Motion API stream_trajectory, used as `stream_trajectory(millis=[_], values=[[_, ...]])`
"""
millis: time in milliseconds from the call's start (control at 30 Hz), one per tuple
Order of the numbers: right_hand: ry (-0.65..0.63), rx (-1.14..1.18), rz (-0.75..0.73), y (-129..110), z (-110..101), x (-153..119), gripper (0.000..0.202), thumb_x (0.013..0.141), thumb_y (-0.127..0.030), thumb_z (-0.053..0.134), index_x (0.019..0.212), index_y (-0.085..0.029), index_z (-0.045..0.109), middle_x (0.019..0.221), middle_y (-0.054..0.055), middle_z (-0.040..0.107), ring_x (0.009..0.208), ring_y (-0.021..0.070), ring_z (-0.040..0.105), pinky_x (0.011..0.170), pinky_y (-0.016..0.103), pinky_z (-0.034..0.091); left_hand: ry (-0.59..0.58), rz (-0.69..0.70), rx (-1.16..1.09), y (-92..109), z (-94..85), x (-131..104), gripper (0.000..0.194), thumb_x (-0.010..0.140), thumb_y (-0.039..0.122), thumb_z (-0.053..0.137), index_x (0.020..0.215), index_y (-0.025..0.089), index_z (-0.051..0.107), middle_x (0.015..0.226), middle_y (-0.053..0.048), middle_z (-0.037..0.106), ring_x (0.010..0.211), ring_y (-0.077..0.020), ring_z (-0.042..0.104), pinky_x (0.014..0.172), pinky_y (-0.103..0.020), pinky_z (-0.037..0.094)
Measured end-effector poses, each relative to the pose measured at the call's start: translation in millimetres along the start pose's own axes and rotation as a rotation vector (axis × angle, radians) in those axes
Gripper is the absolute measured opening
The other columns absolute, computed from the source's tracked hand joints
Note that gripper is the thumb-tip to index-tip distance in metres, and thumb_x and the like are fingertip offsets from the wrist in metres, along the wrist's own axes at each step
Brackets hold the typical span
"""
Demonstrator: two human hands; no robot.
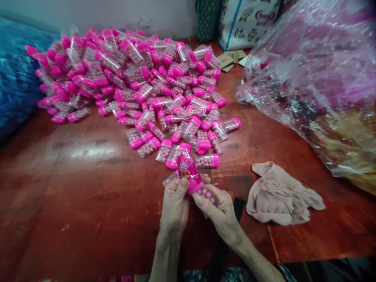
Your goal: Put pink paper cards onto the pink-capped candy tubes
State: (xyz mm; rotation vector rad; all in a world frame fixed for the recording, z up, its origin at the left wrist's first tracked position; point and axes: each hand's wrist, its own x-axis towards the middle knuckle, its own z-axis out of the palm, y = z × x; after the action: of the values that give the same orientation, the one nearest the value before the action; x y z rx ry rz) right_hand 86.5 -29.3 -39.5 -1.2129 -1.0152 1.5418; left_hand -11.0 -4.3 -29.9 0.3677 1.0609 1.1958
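Note:
My left hand (175, 196) is closed, its thumb pressed on a glossy pink printed sleeve (188, 166). My right hand (219, 211) grips a small clear bottle of pink balls (208, 192), thumb along its side. Sleeve and bottle meet end to end between the hands, tilted up to the left; whether the sleeve goes around the bottle's pink cap I cannot tell. Just beyond the fingers spreads a large pile of similar pink-capped bottles (176, 102). Another clear bottle (170, 179) shows partly behind my left fingers.
A crumpled beige cloth (282, 196) lies on the brown table (88, 203) at right. Behind it bulges a big clear plastic bag (293, 78). A blue plastic bag (17, 78) stands at far left. Cardboard pieces (229, 60) and a white printed bag (246, 23) are at the back.

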Motion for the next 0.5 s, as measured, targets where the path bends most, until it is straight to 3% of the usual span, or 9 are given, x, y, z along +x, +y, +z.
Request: stream_trajectory(millis=[133, 300, 500], values=[[0.036, 0.0, -0.017, 3.7, 0.4, -0.5, 0.022, 0.082, -0.037, 0.055, 0.074, -0.017, 0.054, 0.057, -0.005, 0.036, 0.049, 0.0076, 0.031, 0.045, 0.02, 0.027, -0.01, 0.015, -0.042, -3.8, 1.4, -1.7, 0.03, 0.064, 0.043, 0.07, 0.072, 0.013, 0.071, 0.08, -0.011, 0.072, 0.081, -0.0278, 0.066, 0.071, -0.038, 0.053], [0.049, 0.045, -0.03, 4.5, 2.0, 0.5, 0.019, 0.083, -0.034, 0.055, 0.074, -0.017, 0.055, 0.054, -0.006, 0.039, 0.047, 0.0071, 0.033, 0.044, 0.02, 0.028, -0.004, 0.059, -0.099, -12.2, 0.4, -1.4, 0.024, 0.061, 0.034, 0.075, 0.077, 0.016, 0.071, 0.084, -0.009, 0.072, 0.08, -0.0267, 0.066, 0.07, -0.037, 0.053], [0.036, 0.064, -0.047, 2.3, 5.9, -4.2, 0.02, 0.084, -0.03, 0.054, 0.069, -0.017, 0.051, 0.055, -0.006, 0.039, 0.047, 0.0067, 0.034, 0.044, 0.02, 0.028, -0.141, -0.045, -0.005, -3.9, -1.0, -3.3, 0.031, 0.064, 0.039, 0.071, 0.082, 0.013, 0.071, 0.089, -0.012, 0.071, 0.084, -0.0286, 0.065, 0.07, -0.036, 0.052]])
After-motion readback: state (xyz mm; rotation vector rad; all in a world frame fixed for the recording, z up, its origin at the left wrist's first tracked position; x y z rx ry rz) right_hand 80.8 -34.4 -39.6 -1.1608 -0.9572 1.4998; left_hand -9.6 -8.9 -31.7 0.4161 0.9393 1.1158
